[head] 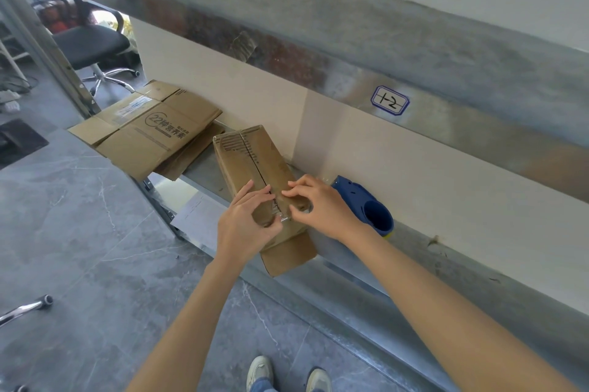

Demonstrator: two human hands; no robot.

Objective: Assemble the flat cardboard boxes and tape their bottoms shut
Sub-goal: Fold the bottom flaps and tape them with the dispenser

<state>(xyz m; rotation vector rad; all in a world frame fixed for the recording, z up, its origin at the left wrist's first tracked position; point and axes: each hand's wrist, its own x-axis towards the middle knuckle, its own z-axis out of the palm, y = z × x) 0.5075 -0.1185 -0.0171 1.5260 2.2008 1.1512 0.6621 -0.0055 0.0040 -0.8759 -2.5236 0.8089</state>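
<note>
While both hands worked at the near end of the box [237, 168], the main risk was the tape [281, 218] going down crooked or wrinkled. The clear strip looked short and loose at that end, so it could fold onto itself or stick to a fingertip before it reached the cardboard. If it landed to one side of the seam [256, 157], the two flaps, which already showed a dark gap between them, would probably spring apart and the bottom would stay weak. A second risk was the box itself: its near end hung out past the front edge of the shelf [357, 267], so a hard downward push there could tip it or slide it off.

The left hand [247, 221] was clamped on the near end of the box, fingers curled over the left flap and thumb tucked toward the edge. The right hand [318, 208] had its thumb and fingertips together on the tape just right of the seam, seemingly pinching it, though the exact hold was hard to read.

The box was a long, narrow brown carton, lying on the shelf with its bottom flaps up, running from far left to near right. Its far end was scuffed, with torn paper showing ribbed board. Flat boxes [149, 133] lay stacked to the far left, and a blue tape dispenser [371, 208] sat just right of the right hand
</note>
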